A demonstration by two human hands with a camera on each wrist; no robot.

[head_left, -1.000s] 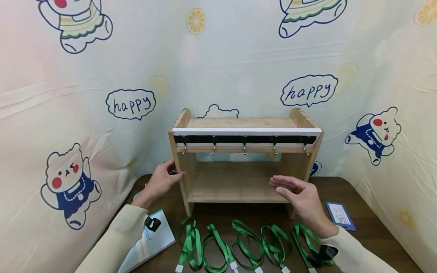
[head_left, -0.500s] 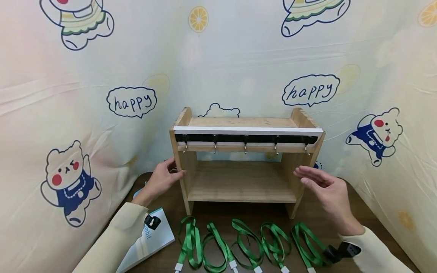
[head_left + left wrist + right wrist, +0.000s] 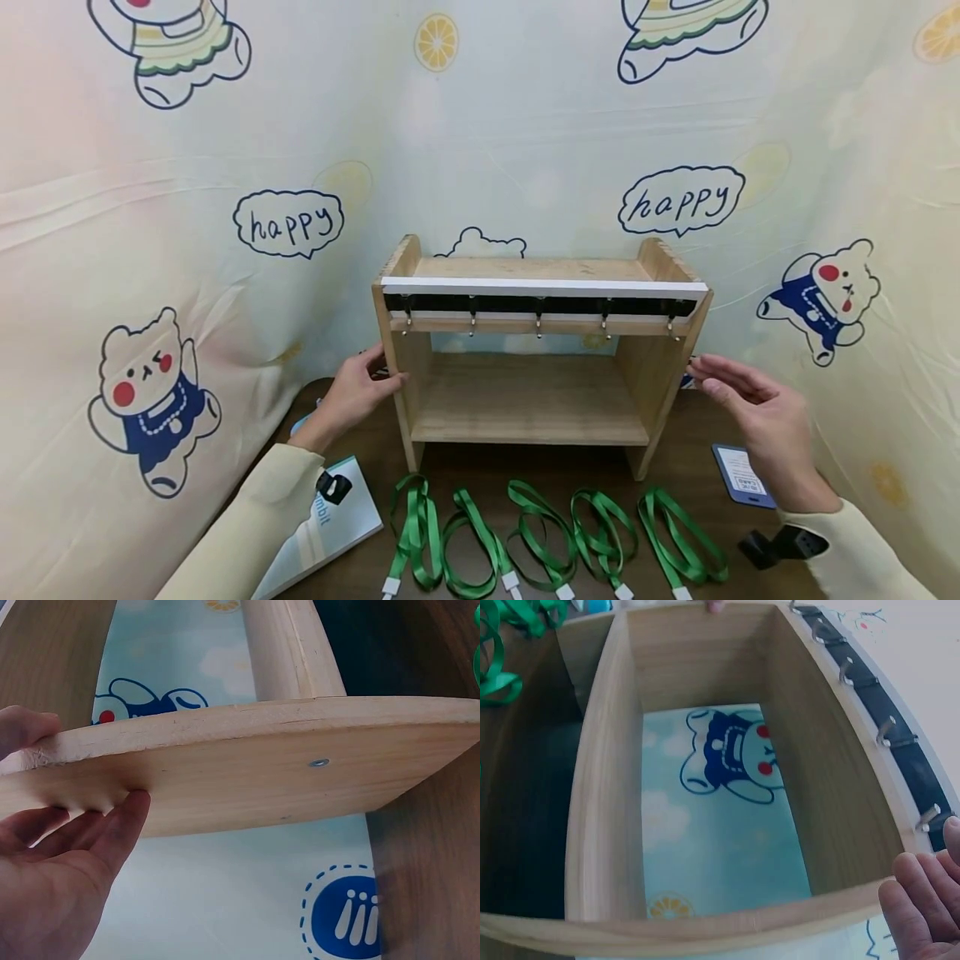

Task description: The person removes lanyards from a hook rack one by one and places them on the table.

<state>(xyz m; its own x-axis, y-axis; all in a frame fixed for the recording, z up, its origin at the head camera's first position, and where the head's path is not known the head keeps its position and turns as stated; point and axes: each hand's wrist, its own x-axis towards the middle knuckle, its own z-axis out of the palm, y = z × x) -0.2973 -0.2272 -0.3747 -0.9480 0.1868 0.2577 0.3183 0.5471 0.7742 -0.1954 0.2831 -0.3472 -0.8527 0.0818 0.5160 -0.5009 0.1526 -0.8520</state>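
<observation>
A two-tier wooden shelf (image 3: 525, 400) stands on the table, with a black strip of several metal hooks (image 3: 538, 307) along its upper front. My left hand (image 3: 360, 393) grips the left side panel (image 3: 247, 780); in the left wrist view its fingertips press the outer face and the thumb lies over the edge. Just outside the right side panel (image 3: 663, 375) is my right hand (image 3: 761, 417), fingers extended and holding nothing. In the right wrist view, its fingertips (image 3: 904, 907) show close to that panel's edge.
Several green lanyards (image 3: 543, 542) with white ends lie in a row before the shelf. A white-and-blue box (image 3: 330, 517) sits at left, partly under the left forearm. A blue card holder (image 3: 742, 475) lies at right. Printed cloth (image 3: 510, 125) hangs behind.
My right hand has moved rightward, from in front of the shelf's right part to outside its right panel. The left hand keeps its grip, and the shelf stays in place.
</observation>
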